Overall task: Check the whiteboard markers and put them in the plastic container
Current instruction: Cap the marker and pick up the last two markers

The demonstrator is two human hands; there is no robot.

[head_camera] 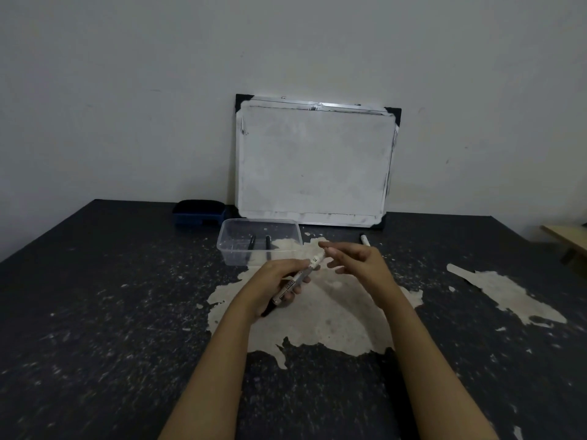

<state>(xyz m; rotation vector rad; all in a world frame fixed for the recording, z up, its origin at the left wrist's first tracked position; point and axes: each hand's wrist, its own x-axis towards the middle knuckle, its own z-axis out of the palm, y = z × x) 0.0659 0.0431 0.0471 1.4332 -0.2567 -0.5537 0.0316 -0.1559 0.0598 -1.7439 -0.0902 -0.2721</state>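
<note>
My left hand [279,282] grips a white whiteboard marker [298,277] that points up and to the right. My right hand [355,258] hovers at the marker's upper end, fingers apart; whether it touches the cap is unclear. A clear plastic container [228,241] stands just beyond my hands with two dark markers [260,244] inside. Another marker [364,239] lies on the table to the right, near the whiteboard [313,160], which leans against the wall.
A blue board eraser [198,212] sits left of the whiteboard by the wall. The dark table [95,312] has worn pale patches. A wooden edge [568,238] shows at the far right.
</note>
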